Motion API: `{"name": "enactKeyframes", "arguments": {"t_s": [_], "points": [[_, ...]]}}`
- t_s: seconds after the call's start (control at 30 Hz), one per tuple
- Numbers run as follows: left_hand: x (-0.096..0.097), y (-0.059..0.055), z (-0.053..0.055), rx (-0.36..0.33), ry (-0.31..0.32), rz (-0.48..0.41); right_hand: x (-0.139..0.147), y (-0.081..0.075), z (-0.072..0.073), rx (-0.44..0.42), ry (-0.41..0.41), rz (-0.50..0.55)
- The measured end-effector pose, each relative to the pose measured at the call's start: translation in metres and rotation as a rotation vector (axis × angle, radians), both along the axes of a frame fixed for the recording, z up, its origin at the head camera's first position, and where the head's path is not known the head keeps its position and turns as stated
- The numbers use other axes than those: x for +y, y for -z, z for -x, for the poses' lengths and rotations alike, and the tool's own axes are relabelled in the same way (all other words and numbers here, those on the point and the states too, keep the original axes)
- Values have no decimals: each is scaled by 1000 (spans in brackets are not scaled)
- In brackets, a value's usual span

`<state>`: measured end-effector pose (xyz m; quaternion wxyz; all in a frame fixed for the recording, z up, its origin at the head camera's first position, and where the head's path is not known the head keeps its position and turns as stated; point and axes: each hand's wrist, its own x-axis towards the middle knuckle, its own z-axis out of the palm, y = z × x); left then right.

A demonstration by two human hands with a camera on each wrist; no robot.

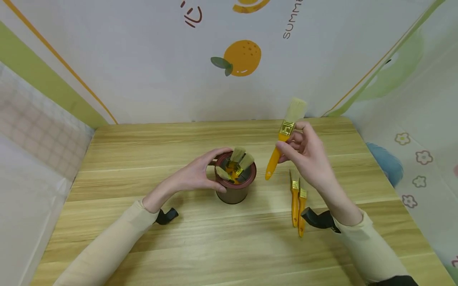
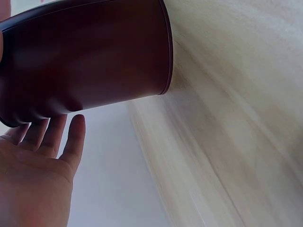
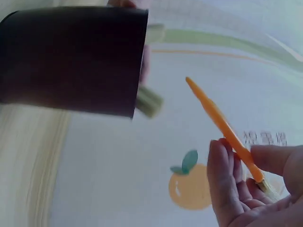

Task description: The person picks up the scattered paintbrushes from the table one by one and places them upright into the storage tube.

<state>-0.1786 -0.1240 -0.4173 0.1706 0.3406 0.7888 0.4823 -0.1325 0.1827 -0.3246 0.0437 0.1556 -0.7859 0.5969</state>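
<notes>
My left hand (image 1: 193,174) holds a dark reddish-brown can (image 1: 231,197) by its rim, thumb on the near side and fingers at the far side. Bristle ends of several paintbrushes (image 1: 247,161) stick up out of the can. To its right, my right hand (image 1: 310,155) pinches a paintbrush (image 1: 273,162) with a yellow-orange handle, bristles up and handle end down, raised above the table. The right wrist view shows the thumb and fingers on this orange handle (image 3: 218,119), apart from the can (image 3: 71,61). Some left fingers are hidden behind the can in the head view.
Two more paintbrushes (image 1: 295,202) lie side by side on the wood-grain table (image 1: 200,246), below my right hand. A white curtain (image 1: 161,79) printed with oranges hangs along the table's far edge. Black camera mounts (image 1: 318,219) jut from both wrists.
</notes>
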Motion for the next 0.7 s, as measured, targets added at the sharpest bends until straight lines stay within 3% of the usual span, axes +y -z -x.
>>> {"name": "enactKeyframes", "arguments": {"t_s": [0.1, 0.27, 0.57, 0.7], "points": [[0, 1, 0, -5, 5, -9, -13, 0, 0, 25, -15, 22], [-1, 1, -1, -6, 2, -4, -32, 5, 1, 86, -23, -47], [-1, 1, 0, 18, 5, -4, -42, 21, 0, 233, 36, -335], [-1, 1, 0, 28, 6, -1, -41, 29, -1, 279, 47, -406]]}}
